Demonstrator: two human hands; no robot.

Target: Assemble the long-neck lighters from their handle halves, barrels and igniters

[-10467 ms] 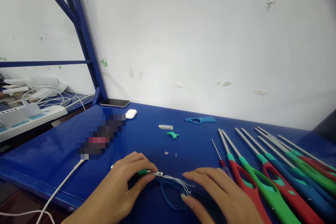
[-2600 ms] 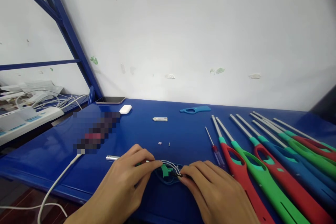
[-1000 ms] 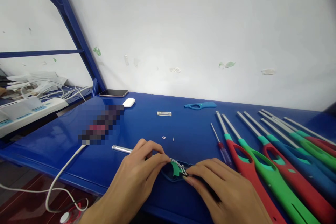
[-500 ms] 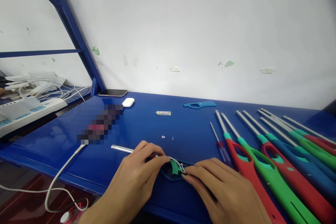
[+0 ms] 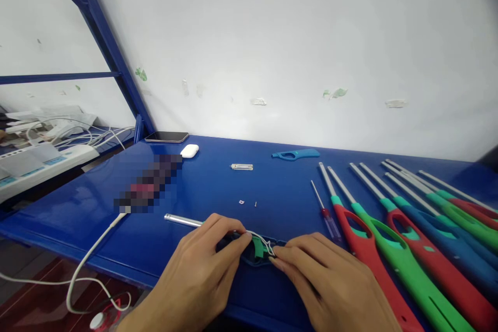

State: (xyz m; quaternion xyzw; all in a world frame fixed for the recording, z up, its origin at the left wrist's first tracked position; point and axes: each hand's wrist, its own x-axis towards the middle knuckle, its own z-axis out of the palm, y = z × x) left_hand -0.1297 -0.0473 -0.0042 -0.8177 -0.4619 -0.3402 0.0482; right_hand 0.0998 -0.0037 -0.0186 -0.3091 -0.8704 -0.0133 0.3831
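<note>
An opened blue long-necked gas lighter (image 5: 252,262) lies across the table's front, its metal tube (image 5: 182,221) pointing left. Inside its shell show a green trigger (image 5: 258,247) and a looped white wire (image 5: 265,240). My left hand (image 5: 202,264) is closed round the lighter near the tube, thumb and forefinger at the wire's left end. My right hand (image 5: 327,275) pinches at the handle end, where the wire goes in; its fingertips hide the exact part. Beyond lie the separate blue shell half (image 5: 301,154), a clear narrow fuel tank (image 5: 241,167), a tiny screw (image 5: 256,204) and a small flat piece (image 5: 241,202).
Several assembled lighters (image 5: 404,254) in red, green and blue fill the right side, beside a screwdriver (image 5: 330,225). At back left are a phone (image 5: 166,137), a white earbud case (image 5: 190,151) and a blurred-out object with a white cable (image 5: 93,249). A white wall stands behind.
My left hand has shifted very slightly to the right along the lighter. Both hands keep their hold; the loose parts have not moved.
</note>
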